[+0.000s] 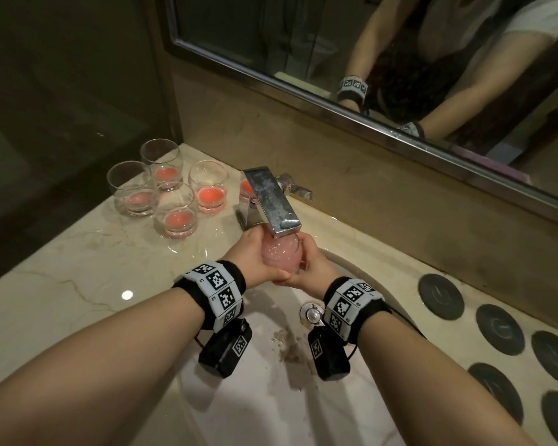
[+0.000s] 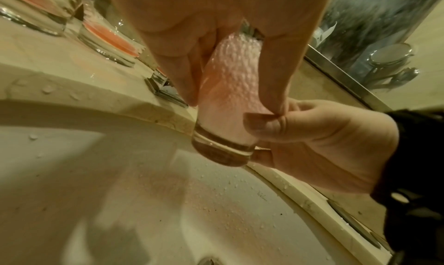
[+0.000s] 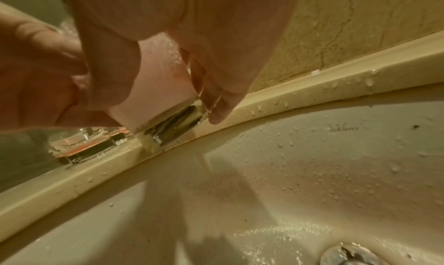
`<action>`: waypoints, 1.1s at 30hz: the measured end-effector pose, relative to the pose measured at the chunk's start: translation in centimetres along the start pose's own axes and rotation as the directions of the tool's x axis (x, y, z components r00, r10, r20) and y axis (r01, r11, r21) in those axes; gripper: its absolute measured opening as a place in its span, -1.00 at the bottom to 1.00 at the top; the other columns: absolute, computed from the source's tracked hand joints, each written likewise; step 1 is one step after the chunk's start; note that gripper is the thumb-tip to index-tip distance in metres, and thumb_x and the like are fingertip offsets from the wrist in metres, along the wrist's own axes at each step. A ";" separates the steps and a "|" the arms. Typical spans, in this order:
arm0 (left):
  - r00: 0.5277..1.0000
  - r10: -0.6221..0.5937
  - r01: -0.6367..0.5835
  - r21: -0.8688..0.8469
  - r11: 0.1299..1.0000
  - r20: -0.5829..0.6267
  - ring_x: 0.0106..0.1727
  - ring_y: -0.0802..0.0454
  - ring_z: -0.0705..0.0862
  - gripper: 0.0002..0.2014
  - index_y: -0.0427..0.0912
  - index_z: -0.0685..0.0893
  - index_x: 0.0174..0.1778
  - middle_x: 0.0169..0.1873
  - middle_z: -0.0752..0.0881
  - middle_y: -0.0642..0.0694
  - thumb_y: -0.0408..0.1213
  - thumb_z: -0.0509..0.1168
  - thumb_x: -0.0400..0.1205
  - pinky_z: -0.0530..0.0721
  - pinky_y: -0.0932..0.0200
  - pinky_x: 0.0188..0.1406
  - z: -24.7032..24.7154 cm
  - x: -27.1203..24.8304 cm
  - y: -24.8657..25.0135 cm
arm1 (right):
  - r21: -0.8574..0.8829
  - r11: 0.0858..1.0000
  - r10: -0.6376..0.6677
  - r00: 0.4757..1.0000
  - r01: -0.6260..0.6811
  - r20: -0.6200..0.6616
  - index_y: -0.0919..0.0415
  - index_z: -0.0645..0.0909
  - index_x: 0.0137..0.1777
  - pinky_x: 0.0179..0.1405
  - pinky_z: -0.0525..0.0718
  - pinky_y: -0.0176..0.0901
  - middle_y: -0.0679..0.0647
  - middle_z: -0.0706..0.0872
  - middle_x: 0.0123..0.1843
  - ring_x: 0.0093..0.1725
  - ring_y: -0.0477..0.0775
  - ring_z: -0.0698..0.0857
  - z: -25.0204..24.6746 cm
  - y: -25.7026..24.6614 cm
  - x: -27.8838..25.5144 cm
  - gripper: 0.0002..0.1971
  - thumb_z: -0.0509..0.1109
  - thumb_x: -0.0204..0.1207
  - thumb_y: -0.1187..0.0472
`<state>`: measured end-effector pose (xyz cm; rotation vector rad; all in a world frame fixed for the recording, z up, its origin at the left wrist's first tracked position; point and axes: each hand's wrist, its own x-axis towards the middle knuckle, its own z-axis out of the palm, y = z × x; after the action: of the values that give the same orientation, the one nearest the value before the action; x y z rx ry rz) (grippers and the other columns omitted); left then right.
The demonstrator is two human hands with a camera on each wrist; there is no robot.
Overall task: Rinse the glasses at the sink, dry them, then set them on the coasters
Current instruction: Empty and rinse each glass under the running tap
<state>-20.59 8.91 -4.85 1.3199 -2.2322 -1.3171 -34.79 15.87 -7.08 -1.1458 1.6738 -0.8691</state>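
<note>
1. While we hold the glass (image 1: 281, 256) under the faucet (image 1: 271, 201) over the sink (image 1: 361, 268), our left hand (image 1: 255, 255) and right hand (image 1: 313, 265) curl their fingers (image 2: 276, 75) round its sides.
2. Pink water fills it, seemingly to the brim.
3. We should grip firmly, tip it out, and refill until clear.
4. Dirty glasses (image 1: 178, 210) wait on the left; coasters (image 1: 500, 329) lie on the right.

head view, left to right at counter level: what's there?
cluster of dirty glasses → faucet → glass being rinsed, gripped between left hand and right hand → dark round coasters.
</note>
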 end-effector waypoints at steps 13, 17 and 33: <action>0.938 -0.176 0.100 0.256 0.962 0.298 0.47 -0.10 0.43 0.01 -0.08 0.16 0.61 0.57 0.23 -0.14 0.07 0.56 0.32 0.49 -0.05 0.41 -0.1 -2.7 -2.6 | -0.425 0.889 0.214 0.975 -0.170 0.058 0.01 0.21 0.52 0.22 0.63 -0.05 0.06 0.57 0.34 0.23 0.08 0.61 -2.4 0.7 -4.2 -0.02 0.71 0.15 0.11; 0.933 -0.169 0.074 0.288 0.955 0.319 0.53 -0.11 0.35 -0.07 -0.04 0.22 0.60 0.61 0.17 -0.16 0.06 0.53 0.37 0.44 -0.05 0.46 -0.3 -3.1 -2.9 | -0.594 0.783 0.238 0.971 -0.183 0.015 0.03 0.23 0.53 0.21 0.56 -0.09 0.05 0.54 0.33 0.19 0.06 0.58 -3.2 -0.4 -5.0 -0.06 0.66 0.18 -0.02; 0.952 -0.106 0.009 0.321 0.947 0.286 0.38 -0.05 0.52 -0.37 -0.07 0.43 0.48 0.47 0.41 -0.13 -0.04 0.44 0.51 0.50 0.14 0.32 -2.4 -5.3 -0.5 | -0.778 0.570 0.251 0.958 -0.264 -0.141 0.03 0.22 0.46 0.19 0.64 0.10 0.05 0.48 0.34 0.17 0.19 0.62 -3.4 -4.1 -6.0 -0.11 0.61 0.20 -0.14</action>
<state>-15.97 11.62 -2.67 1.3729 -2.7283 -1.2926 -35.71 20.46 -0.53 -1.3902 2.2573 0.1330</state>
